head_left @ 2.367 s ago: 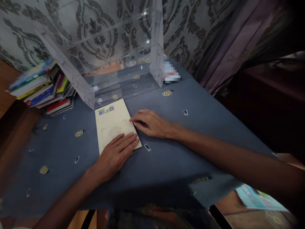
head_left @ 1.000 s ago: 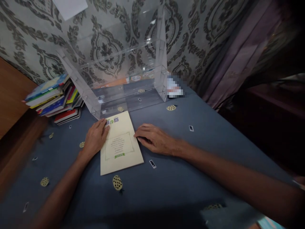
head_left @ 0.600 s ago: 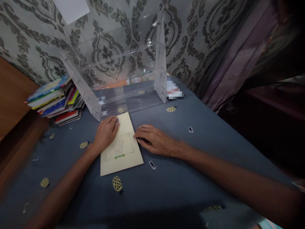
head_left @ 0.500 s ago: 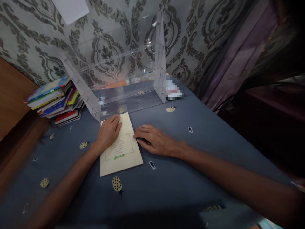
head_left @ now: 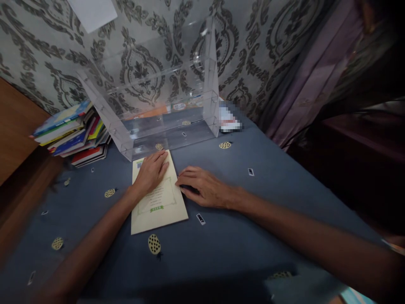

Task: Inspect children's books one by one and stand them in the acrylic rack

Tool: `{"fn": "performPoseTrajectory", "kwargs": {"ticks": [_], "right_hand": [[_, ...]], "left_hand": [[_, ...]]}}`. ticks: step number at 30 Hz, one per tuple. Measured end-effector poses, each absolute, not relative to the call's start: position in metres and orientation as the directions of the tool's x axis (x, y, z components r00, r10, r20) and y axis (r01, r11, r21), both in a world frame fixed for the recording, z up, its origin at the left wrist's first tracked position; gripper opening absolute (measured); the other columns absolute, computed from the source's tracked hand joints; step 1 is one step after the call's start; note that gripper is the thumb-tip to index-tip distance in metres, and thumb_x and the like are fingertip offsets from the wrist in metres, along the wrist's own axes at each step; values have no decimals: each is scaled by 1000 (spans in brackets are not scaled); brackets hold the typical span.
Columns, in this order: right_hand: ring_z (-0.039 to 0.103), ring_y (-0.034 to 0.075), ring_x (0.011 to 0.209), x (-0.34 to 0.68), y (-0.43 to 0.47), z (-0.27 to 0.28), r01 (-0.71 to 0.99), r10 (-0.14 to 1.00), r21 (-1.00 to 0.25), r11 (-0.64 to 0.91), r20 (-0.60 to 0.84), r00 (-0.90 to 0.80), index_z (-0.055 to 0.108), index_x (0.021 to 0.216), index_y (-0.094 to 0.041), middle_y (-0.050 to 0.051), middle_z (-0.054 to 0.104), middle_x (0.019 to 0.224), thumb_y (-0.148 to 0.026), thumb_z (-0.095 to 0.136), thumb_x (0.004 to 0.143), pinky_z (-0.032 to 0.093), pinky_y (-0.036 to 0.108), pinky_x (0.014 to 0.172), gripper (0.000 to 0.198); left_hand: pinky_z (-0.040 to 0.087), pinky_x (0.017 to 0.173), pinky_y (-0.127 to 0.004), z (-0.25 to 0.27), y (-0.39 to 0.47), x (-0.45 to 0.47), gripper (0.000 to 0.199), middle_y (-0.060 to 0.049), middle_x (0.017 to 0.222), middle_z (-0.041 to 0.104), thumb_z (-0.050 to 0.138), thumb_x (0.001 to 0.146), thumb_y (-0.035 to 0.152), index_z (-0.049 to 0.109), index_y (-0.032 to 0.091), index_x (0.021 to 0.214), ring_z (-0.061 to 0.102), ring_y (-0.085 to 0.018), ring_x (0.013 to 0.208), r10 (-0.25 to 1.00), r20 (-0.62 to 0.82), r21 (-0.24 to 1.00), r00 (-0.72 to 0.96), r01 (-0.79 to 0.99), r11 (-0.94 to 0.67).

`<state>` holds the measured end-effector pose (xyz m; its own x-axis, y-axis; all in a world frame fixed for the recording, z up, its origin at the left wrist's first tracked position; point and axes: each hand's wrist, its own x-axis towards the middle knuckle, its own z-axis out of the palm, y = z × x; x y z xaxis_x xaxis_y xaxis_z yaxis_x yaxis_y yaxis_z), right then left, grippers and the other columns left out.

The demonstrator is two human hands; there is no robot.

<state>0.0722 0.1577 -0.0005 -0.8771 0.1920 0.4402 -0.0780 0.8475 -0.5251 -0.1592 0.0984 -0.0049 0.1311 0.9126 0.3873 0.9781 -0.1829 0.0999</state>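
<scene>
A cream-coloured book (head_left: 161, 222) with a pale green printed frame and a small green banner lies flat on the cloth-covered table. Its print appears upside down from my side. Across the upper part of its cover rests my left hand (head_left: 152, 171), palm down with its fingers stretched forward and nothing gripped. At the book's right edge is my right hand (head_left: 204, 185), fingers bent and closed toward the thumb, the tips on that edge. A dark gap shows between thumb and fingers.
Just beyond the book stands a clear acrylic shelf (head_left: 210, 84). Several stacked books (head_left: 76, 131) sit to its left, and a blurred-out item (head_left: 229, 120) to its right. Patterned wallpaper (head_left: 142, 71) rises behind. The blue tablecloth (head_left: 228, 245) carries pineapple prints.
My left hand has slid a little to the right across the cover, uncovering a small blue print at the book's upper left. My right hand stays at the edge.
</scene>
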Motion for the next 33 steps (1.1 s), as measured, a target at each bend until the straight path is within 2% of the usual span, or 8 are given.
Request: {"fn": "performPoseTrajectory", "kwargs": {"ticks": [10, 21, 24, 26, 29, 31, 33], "right_hand": [[62, 22, 100, 74, 147, 2, -241, 66, -511, 825, 511, -857, 70, 103, -13, 13, 71, 97, -19, 51, 96, 54, 39, 89, 21], [61, 21, 95, 71, 147, 0, -265, 46, -493, 829, 532, -846, 70, 101, -12, 11, 70, 93, -17, 50, 96, 54, 37, 86, 21], [61, 21, 93, 71, 147, -1, -227, 81, -496, 838, 525, -847, 70, 101, -14, 10, 70, 92, -18, 51, 96, 54, 37, 85, 20], [62, 21, 94, 71, 149, -2, -152, 165, -507, 848, 526, -834, 70, 103, -15, 10, 70, 92, -18, 50, 96, 54, 39, 86, 21], [63, 23, 102, 66, 159, -6, -16, 313, -528, 849, 527, -790, 66, 117, -17, 11, 71, 104, -16, 46, 96, 53, 44, 92, 29], [61, 24, 113, 58, 169, -9, 18, 330, -520, 854, 515, -791, 61, 128, -18, 12, 69, 118, -17, 43, 97, 51, 48, 99, 36], [57, 25, 123, 48, 179, -14, 18, 292, -494, 870, 484, -825, 57, 134, -19, 13, 66, 129, -18, 42, 98, 48, 50, 104, 39]], "left_hand": [[47, 107, -49, -1, 73, -153, 40, -13, 140, 61, 40, 103, 30, 54, 18, 138, 56, -26, 132, 893, 375, 125, 251, 940, -317], [47, 107, -49, 2, 72, -152, 40, -14, 140, 60, 42, 103, 29, 54, 17, 139, 55, -27, 131, 904, 348, 159, 249, 934, -319], [47, 108, -49, 2, 70, -148, 39, -13, 141, 60, 41, 103, 28, 54, 19, 139, 54, -27, 133, 903, 351, 142, 247, 939, -312], [48, 108, -48, 2, 66, -144, 38, -12, 139, 61, 41, 103, 27, 55, 19, 138, 55, -26, 132, 897, 363, 130, 252, 940, -316], [49, 107, -48, 3, 58, -135, 36, -13, 137, 62, 41, 103, 24, 56, 16, 135, 57, -26, 129, 892, 368, 114, 261, 940, -322], [48, 108, -49, 4, 51, -129, 36, -15, 137, 61, 42, 103, 24, 56, 13, 134, 57, -27, 129, 893, 362, 106, 267, 940, -324], [48, 109, -50, 5, 46, -125, 36, -16, 138, 61, 43, 103, 26, 57, 13, 133, 56, -28, 130, 893, 357, 104, 274, 938, -330]]}}
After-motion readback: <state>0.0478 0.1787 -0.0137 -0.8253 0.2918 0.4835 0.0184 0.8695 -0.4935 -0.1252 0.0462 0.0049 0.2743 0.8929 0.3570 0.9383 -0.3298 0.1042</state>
